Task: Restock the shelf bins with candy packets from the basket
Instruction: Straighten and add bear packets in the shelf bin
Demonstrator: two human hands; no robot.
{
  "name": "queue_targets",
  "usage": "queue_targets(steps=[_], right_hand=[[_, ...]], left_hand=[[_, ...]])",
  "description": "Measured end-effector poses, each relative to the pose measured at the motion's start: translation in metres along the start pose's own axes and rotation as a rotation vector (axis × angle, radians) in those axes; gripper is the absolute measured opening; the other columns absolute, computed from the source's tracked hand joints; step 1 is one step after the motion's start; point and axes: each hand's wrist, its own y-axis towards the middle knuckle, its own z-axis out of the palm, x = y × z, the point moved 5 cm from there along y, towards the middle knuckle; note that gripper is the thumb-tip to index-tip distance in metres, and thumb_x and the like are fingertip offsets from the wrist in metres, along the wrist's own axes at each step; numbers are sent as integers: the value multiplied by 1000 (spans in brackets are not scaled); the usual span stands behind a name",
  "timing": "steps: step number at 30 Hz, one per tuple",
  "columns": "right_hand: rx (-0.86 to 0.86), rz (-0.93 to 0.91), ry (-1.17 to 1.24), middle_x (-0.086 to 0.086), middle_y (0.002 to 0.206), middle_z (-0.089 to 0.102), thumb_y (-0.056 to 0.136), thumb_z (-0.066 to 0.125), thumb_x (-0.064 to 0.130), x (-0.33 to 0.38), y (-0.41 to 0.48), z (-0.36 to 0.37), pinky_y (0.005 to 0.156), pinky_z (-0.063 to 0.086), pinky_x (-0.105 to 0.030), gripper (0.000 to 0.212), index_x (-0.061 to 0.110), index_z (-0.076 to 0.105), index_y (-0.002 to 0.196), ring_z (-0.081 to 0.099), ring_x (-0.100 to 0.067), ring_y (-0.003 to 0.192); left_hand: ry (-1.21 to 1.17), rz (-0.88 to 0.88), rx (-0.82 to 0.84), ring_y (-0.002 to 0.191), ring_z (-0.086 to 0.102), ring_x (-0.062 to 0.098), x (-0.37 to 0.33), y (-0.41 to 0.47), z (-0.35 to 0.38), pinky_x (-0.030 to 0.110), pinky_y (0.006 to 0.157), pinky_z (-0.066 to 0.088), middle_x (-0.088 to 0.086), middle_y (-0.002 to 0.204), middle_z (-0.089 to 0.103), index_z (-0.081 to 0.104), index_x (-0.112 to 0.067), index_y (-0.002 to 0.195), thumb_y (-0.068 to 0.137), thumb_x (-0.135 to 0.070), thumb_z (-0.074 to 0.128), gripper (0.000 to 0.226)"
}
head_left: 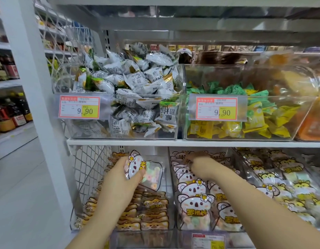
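Observation:
My left hand [123, 174] grips a koala-shaped candy packet [144, 169] with pastel ring candies, held above the lower-left clear bin [171, 209] of orange bear packets [152, 211]. My right hand [197, 164] reaches deep into the middle lower bin [175, 205], fingers closed among the standing koala packets [193, 203] near its back. Whether those fingers hold a packet is hidden. No basket is in view.
The upper shelf [191, 141] carries clear bins of white plum candies [137, 83] and green-and-yellow candies [245, 114], each with a 9.90 price tag [79, 108]. Yellow bear packets [285, 184] fill the lower-right bin. A white upright [39, 87] and bottles [10, 114] stand left.

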Motion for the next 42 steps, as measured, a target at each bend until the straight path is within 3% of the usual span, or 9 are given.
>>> queue_targets(steps=[5, 8, 14, 18, 21, 26, 30, 35, 42], right_hand=[[101, -22, 71, -16, 124, 60, 103, 35, 10, 0, 3, 3, 63, 42, -25, 44, 11, 44, 146, 58, -18, 84], [13, -62, 138, -12, 151, 46, 107, 36, 32, -5, -12, 2, 103, 40, -29, 48, 16, 36, 152, 50, -26, 130], [-314, -251, 110, 8, 147, 49, 99, 51, 45, -1, -81, -6, 111, 39, -33, 51, 28, 46, 146, 45, -13, 136], [-294, -461, 316, 39, 129, 45, 88, 71, 40, 28, -150, -10, 89, 37, -6, 71, 43, 34, 148, 50, 12, 106], [-273, -496, 362, 55, 88, 47, 84, 77, 38, 40, -177, -10, 65, 37, -8, 61, 47, 46, 136, 53, 8, 72], [-331, -553, 562, 37, 105, 62, 88, 75, 22, 36, -191, -9, 67, 48, -16, 49, 44, 60, 128, 61, -1, 73], [-409, -560, 589, 25, 114, 68, 90, 68, 5, 21, -199, -10, 85, 51, -17, 40, 36, 73, 114, 61, 2, 108], [-717, -340, 789, 29, 110, 69, 91, 66, 0, -49, -205, -31, 65, 46, -7, 43, 39, 71, 107, 66, 5, 81], [-701, -235, 531, 23, 131, 58, 93, 65, 5, -77, -177, -16, 102, 49, -23, 41, 33, 67, 123, 54, 8, 117]], left_hand=[[116, 60, -17, 95, 64, 7, -14, -4, -2, 28, 80, 52, -16, 107, 68, 59, -29, 128, 87, -38, 75, 45], [164, 80, -18, 99, 61, 8, -24, -14, -7, 30, 84, 51, -21, 110, 62, 55, -31, 131, 87, -40, 74, 49], [420, 253, -56, 96, 67, 12, -58, -45, -30, 27, 65, 44, -20, 111, 69, 52, -42, 123, 88, -51, 68, 40], [535, 633, 3, 76, 66, 12, -91, -67, -33, 24, 61, 43, -21, 97, 68, 58, -43, 110, 78, -55, 68, 35], [666, 968, 25, 63, 61, 6, -117, -90, -25, 17, 61, 35, -20, 84, 65, 65, -40, 94, 66, -54, 81, 35], [623, 1262, -48, 71, 63, 10, -137, -114, -18, 26, 71, 49, -13, 90, 64, 68, -30, 98, 84, -35, 72, 15], [514, 1124, 25, 78, 59, 4, -134, -112, -13, 19, 73, 45, -16, 99, 62, 56, -33, 111, 86, -42, 73, 32], [420, 682, 168, 95, 60, 4, -103, -98, -5, 33, 83, 54, -25, 111, 54, 56, -42, 116, 92, -58, 47, 31], [626, 507, 366, 148, 19, 12, -103, -83, 53, 40, 122, 18, -15, 160, 18, 32, -41, 151, 99, -55, 47, 55]])
